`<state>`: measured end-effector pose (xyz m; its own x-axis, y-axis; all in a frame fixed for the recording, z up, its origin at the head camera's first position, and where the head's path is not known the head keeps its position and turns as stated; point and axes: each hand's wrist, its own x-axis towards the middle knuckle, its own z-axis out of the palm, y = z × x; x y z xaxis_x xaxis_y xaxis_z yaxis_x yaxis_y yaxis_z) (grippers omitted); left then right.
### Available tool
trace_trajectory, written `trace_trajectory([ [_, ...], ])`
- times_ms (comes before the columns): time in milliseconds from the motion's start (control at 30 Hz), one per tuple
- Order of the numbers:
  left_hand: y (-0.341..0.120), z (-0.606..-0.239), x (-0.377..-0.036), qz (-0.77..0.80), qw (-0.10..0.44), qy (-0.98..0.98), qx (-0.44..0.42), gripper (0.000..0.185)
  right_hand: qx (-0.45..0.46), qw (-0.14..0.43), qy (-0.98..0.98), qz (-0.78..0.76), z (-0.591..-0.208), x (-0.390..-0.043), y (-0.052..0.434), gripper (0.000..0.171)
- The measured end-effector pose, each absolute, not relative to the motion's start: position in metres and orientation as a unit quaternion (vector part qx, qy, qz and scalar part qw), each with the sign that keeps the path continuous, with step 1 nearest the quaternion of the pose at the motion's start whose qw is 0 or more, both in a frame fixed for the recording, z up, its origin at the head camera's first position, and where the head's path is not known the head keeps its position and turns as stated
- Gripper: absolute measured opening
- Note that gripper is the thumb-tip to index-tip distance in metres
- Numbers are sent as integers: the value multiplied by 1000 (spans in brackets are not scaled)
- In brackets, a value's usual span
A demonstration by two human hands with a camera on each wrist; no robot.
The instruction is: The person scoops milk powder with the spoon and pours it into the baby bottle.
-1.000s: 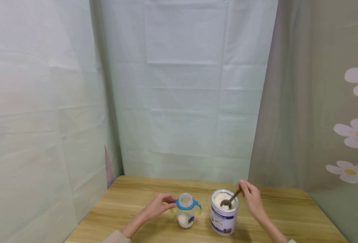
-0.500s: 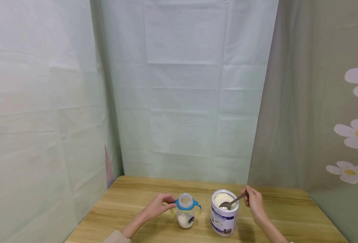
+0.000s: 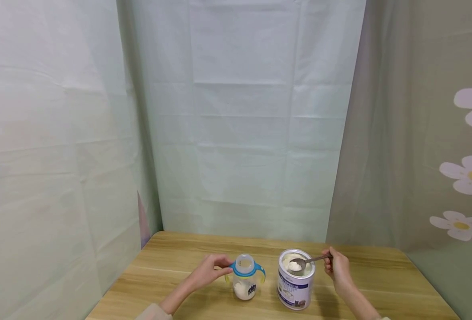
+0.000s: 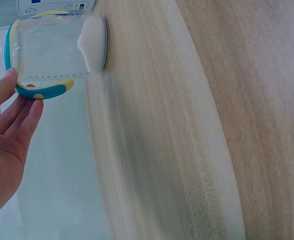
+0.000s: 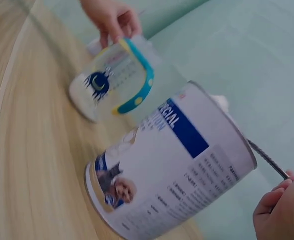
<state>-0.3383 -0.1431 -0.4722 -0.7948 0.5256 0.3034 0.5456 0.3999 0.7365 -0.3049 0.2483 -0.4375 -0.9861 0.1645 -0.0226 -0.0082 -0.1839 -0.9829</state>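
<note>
A clear baby bottle (image 3: 244, 284) with a blue and yellow two-handled collar stands upright on the table, white powder in its bottom. My left hand (image 3: 211, 270) pinches the bottle's left handle (image 4: 44, 91) between thumb and fingers. To the right of the bottle stands an open milk powder can (image 3: 294, 291), pale powder inside. With my right hand (image 3: 338, 269) I grip the thin handle of a dark spoon (image 3: 317, 258). The spoon's bowl, heaped with white powder (image 3: 295, 266), is over the can's mouth. In the right wrist view the can's rim mostly hides the spoon.
The wooden table (image 3: 195, 244) carries both containers near its front. Pale cloth (image 3: 244, 133) hangs behind and at the left. A curtain with white flowers (image 3: 465, 175) hangs at the right.
My right hand has shifted right and lower, and the spoon's handle lies flatter. Its bowl has risen from the powder with a heap in it. The left hand and bottle stay put.
</note>
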Motion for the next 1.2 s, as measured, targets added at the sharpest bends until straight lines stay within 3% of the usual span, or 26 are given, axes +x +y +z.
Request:
trace_trajectory([
  [300, -143, -472, -339, -445, 11, -839, -314, 19, -66, 6, -583, 810, -448, -305, 250, 44],
  [867, -139, -465, -331, -443, 19, -843, -305, 14, -57, 6, -559, 827, -436, -305, 245, 44],
  [1200, -143, -472, -338, -447, 15, -833, -325, 20, -47, 7, -561, 826, -430, -302, 239, 44],
])
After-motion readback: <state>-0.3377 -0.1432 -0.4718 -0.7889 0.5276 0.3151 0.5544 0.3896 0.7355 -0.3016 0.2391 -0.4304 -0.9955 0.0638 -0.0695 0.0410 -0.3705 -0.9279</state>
